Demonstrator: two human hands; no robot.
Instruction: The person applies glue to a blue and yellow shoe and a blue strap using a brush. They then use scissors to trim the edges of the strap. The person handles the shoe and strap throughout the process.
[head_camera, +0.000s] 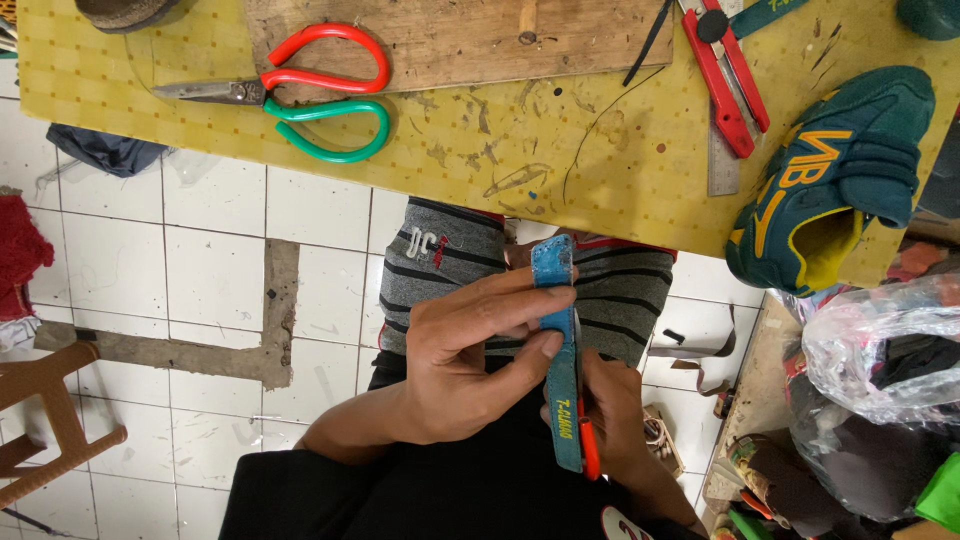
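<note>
Below the table edge, left hand (470, 365) fingers pinching blue strap (560, 345), right hand (615, 415) half hidden, grip unclear.

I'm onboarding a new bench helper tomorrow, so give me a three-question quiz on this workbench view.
1. True or false: the left hand pinches the blue strap.
2. The scissors lie: A) on the floor, B) on the yellow table, C) in the plastic bag.
3. What colour is the tool in the right hand?

Key: 1 true; 2 B; 3 orange.
</note>
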